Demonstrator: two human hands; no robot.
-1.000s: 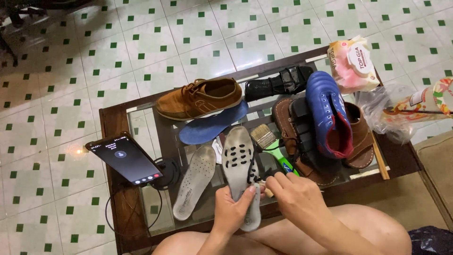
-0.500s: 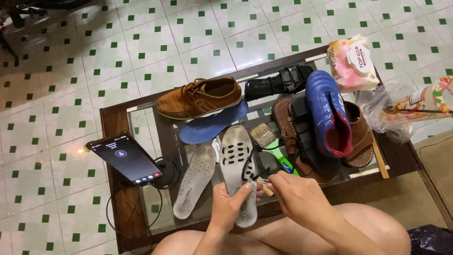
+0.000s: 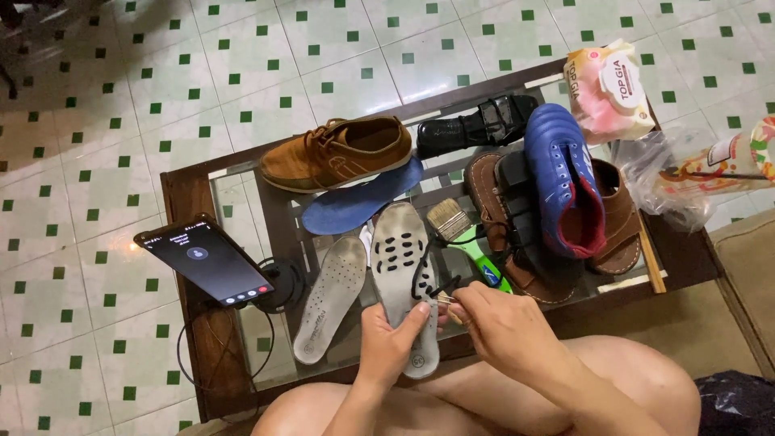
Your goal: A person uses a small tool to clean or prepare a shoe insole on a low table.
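The left hand [image 3: 389, 343] has its grip closed around the heel end of a grey perforated insole [image 3: 404, 278], thumb pressed on its upper face, holding it over the near edge of the glass table [image 3: 242, 202]. The right hand [image 3: 494, 323] pinches shut on what seems a small tool, too tiny to identify, beside a black lace [image 3: 428, 282] lying on the insole. A second insole [image 3: 331, 299] lies just left.

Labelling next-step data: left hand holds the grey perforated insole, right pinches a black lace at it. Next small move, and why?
Probably draw the black lace on through a hole. The left hand holds the grey perforated insole by its lower end, thumb on top; the right hand pinches the lace tip at the insole's edge, with a slack loop lying over the holes.
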